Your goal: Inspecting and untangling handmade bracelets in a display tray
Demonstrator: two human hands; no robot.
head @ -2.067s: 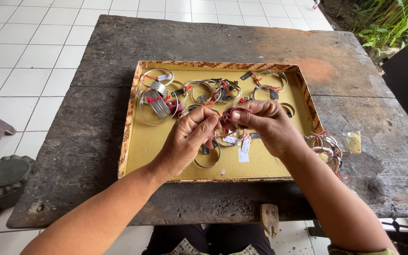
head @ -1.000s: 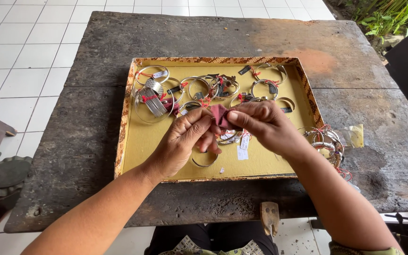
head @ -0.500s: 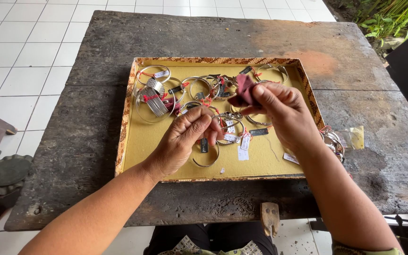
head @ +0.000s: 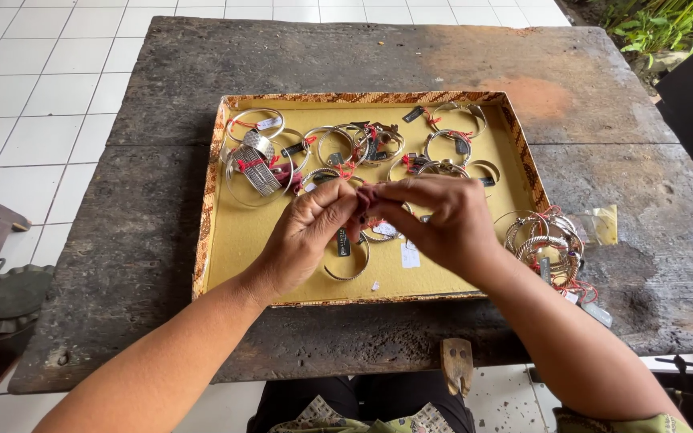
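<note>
hands meet over our tray [head: 234, 240]: left hand [head: 308, 232] and right hand [head: 435, 220] pinch a red scrap [head: 366, 196]; bangles [head: 346, 148] at twelve o'clock.

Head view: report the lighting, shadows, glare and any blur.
Head view: soft, even daylight; faint shadows under the hands on the yellow tray; small glints on the silver bangles; left hand and right hand sharp; frame edges slightly stretched.
</note>
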